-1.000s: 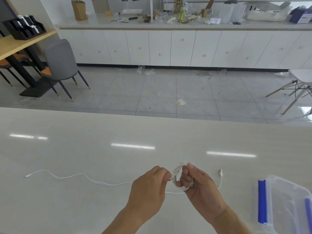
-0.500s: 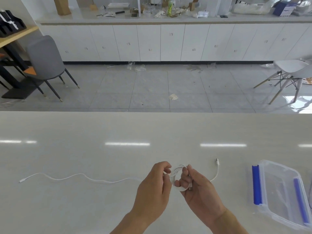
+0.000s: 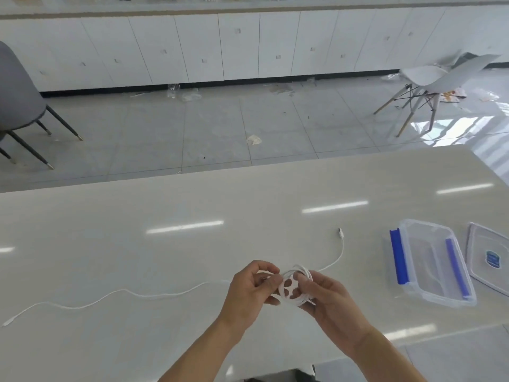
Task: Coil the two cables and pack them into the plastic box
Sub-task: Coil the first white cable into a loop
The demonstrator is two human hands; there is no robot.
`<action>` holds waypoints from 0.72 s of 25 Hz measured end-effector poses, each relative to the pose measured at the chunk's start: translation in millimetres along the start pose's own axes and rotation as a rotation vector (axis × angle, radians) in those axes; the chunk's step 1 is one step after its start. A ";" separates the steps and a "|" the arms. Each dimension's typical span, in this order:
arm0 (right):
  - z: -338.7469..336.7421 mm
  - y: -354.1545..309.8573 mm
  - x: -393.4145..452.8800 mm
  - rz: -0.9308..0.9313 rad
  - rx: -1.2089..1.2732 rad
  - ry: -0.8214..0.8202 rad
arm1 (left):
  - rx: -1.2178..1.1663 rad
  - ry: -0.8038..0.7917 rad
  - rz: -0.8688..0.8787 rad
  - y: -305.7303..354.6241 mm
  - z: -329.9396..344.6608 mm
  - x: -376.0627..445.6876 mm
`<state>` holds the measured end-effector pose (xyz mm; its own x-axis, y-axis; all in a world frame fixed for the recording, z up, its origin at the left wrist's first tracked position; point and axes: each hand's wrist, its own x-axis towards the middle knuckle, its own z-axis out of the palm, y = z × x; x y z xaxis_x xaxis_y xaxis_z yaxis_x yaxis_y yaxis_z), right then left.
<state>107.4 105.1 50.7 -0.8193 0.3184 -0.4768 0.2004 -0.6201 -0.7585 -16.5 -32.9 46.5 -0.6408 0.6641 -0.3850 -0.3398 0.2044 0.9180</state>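
Cable coil (image 3: 294, 285) was pinched between left hand (image 3: 249, 292) and right hand (image 3: 327, 301) above the near table (image 3: 137, 257); another loop had been gathered, its loose tail (image 3: 115, 295) shortened leftward, plastic box (image 3: 432, 260) waiting open at right.

pale glossy table (image 3: 137, 244): white cable (image 3: 124, 295) trailing left, clear plastic box (image 3: 432, 260), lid (image 3: 489, 257) beside.

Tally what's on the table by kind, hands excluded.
Cables: 1 visible for sure, a white cable partly coiled in both hands, its tails trailing to each side; a second cannot be told apart
Boxes: 1, clear box with blue clips, open
Lids: 1, lid right of the box
Total: 3
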 end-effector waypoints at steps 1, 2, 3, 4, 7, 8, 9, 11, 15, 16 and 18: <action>-7.2 2.1 -3.2 -0.012 -0.092 0.080 | -0.008 -0.011 -0.023 -3.6 3.3 1.5; -15.3 3.2 -6.6 -0.011 -0.178 0.157 | -0.016 -0.027 -0.050 -8.3 8.2 3.8; -24.1 3.7 -10.6 0.006 -0.247 0.212 | -0.027 -0.042 -0.079 -13.1 14.7 5.4; -34.7 3.8 -15.4 0.033 -0.299 0.247 | -0.039 -0.057 -0.108 -18.3 23.7 7.1; -69.6 1.3 -28.0 0.120 -0.349 0.256 | -0.027 -0.097 -0.153 -33.8 53.3 17.1; -82.1 -0.4 -31.7 0.142 -0.344 0.248 | -0.002 -0.114 -0.155 -38.7 63.5 21.0; -96.6 -2.4 -35.4 0.157 -0.343 0.245 | 0.021 -0.133 -0.159 -43.5 76.1 25.3; -122.9 -4.2 -37.1 0.168 -0.358 0.289 | 0.062 -0.166 -0.178 -53.1 97.9 35.8; -172.9 -0.5 -28.7 0.137 -0.399 0.496 | 0.178 -0.175 -0.265 -73.2 142.2 60.3; -183.2 1.7 -24.9 0.138 -0.406 0.530 | 0.217 -0.165 -0.279 -78.5 151.4 66.2; -200.7 8.0 -16.8 0.141 -0.460 0.576 | 0.273 -0.133 -0.298 -89.1 168.3 79.0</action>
<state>230.6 238.7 -36.5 -0.3840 0.6615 -0.6442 0.5902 -0.3606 -0.7222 79.0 122.4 -49.8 -0.4419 0.6307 -0.6379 -0.2901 0.5724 0.7669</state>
